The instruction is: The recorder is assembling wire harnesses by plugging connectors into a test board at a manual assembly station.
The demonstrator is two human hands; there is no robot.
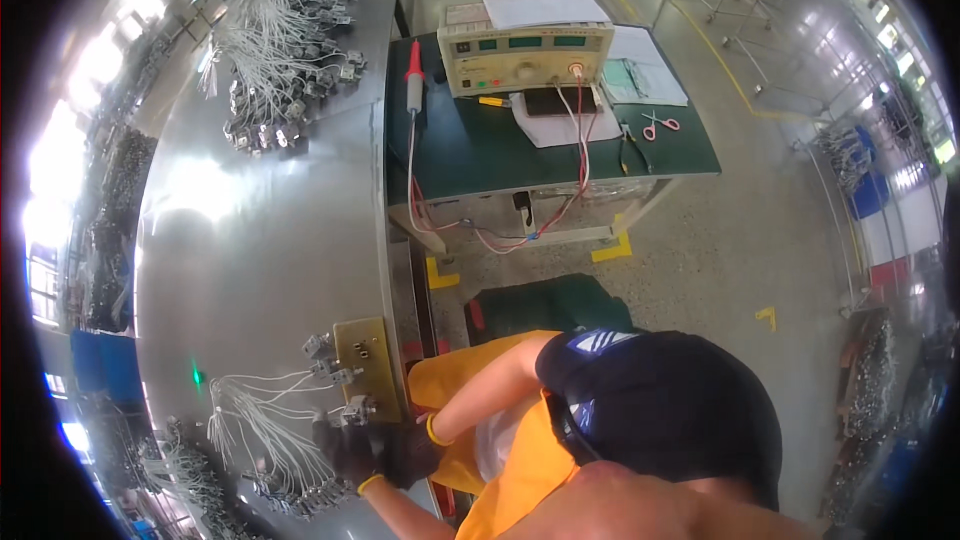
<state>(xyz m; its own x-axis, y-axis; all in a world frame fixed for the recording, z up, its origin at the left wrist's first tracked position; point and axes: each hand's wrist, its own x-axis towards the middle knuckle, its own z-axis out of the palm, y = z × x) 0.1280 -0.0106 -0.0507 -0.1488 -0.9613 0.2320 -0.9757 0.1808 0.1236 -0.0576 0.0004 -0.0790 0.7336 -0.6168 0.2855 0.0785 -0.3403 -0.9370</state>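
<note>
Both my hands wear dark gloves with yellow cuffs and are close together at the metal table's near edge. My left hand [350, 455] is closed around a small metal fitting with white wires [358, 410], beside a brass-coloured plate [366, 355]. Just to its right is my right hand [418, 452], its fingers mostly hidden, so I cannot tell what they hold. More small metal fittings [318, 345] sit along the plate's left edge. Their white wires [265, 410] fan out to the left. A bunch of similar wired fittings [300, 495] lies just below my left hand.
A large heap of wired fittings [285, 50] covers the far end of the metal table [270, 240]. On the green table [480, 150] are a beige test instrument [525, 50], a red-tipped probe [415, 80], pliers [632, 150] and scissors [660, 125]. Cables hang over its front edge.
</note>
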